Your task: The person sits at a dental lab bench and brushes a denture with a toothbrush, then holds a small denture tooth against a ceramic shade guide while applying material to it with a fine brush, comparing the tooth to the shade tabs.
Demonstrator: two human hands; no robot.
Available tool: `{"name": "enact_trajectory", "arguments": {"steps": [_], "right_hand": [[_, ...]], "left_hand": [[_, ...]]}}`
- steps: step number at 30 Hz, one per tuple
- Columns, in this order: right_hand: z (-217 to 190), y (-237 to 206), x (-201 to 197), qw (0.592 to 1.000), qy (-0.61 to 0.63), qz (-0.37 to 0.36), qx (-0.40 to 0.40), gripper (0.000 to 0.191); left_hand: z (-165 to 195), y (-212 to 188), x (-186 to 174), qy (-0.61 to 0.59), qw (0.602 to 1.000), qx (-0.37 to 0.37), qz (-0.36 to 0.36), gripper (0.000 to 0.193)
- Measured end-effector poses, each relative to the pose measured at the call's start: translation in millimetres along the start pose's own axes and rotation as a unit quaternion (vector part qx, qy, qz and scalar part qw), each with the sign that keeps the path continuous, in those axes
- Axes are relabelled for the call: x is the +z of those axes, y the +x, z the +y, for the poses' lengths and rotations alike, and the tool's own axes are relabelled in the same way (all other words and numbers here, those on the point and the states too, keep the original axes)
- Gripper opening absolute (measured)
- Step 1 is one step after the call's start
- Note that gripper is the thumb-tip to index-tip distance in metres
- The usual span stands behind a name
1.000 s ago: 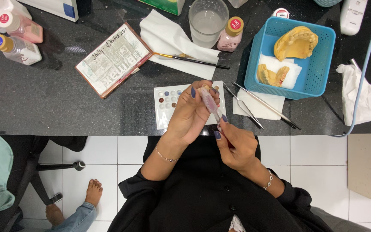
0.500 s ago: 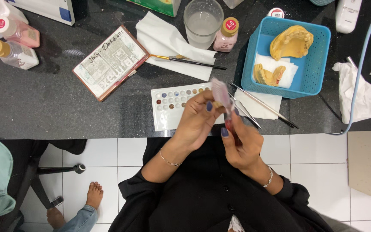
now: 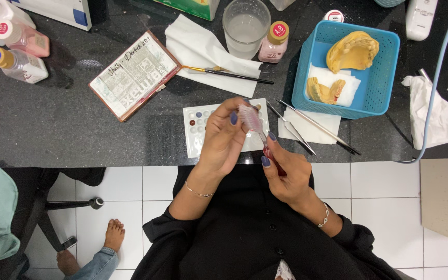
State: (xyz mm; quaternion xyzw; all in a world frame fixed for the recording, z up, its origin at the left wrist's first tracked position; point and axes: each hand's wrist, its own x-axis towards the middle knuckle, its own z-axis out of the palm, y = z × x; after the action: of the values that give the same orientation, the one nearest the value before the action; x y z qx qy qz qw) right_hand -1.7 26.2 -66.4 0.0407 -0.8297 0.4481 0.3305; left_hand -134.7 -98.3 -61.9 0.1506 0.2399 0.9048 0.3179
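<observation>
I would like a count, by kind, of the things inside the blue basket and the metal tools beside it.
Yellow dental casts: 2
White tissue pad: 1
Metal tools: 2
Total: 5, in or beside the blue basket.

Black speckled countertop (image 3: 53, 140) above white tiled floor (image 3: 385, 192)

I see both forearms rising from my lap in black sleeves, converging ahead of my torso. Left hand (image 3: 224, 140) upright, wrist slightly bent, thin bracelet on it, fingers curled inward with fingertips pinched together at the top. Right hand (image 3: 286, 173) sits just beside and lower, thumb and forefinger pinched, pointing up toward the left fingertips. Right wrist also wears a bracelet.
</observation>
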Motion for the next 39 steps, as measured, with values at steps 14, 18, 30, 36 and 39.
{"name": "enact_trajectory", "arguments": {"steps": [14, 18, 30, 36, 39], "right_hand": [[-17.0, 14.7, -8.4, 1.000, -0.023, 0.011, 0.014, 0.046], [-23.5, 21.4, -8.6, 1.000, -0.022, 0.003, 0.006, 0.045], [-27.9, 17.3, -1.8, 0.999, -0.017, 0.000, 0.027, 0.037], [-34.9, 21.1, 7.0, 0.994, 0.034, -0.098, 0.039, 0.035], [-35.9, 23.2, 9.1, 0.994, 0.034, -0.100, 0.008, 0.035]], "left_hand": [[-15.7, -12.9, 18.4, 0.089, 0.996, 0.010, 0.007, 0.022], [-14.3, -13.7, 20.5, 0.079, 0.996, 0.000, 0.030, 0.028], [7.0, -8.1, 8.0, 0.017, 0.994, 0.082, 0.066, 0.029], [29.3, -10.0, 4.2, 0.026, 0.991, 0.107, 0.078, 0.031], [27.1, -11.2, 7.0, 0.050, 0.990, 0.118, 0.055, 0.030]]}}
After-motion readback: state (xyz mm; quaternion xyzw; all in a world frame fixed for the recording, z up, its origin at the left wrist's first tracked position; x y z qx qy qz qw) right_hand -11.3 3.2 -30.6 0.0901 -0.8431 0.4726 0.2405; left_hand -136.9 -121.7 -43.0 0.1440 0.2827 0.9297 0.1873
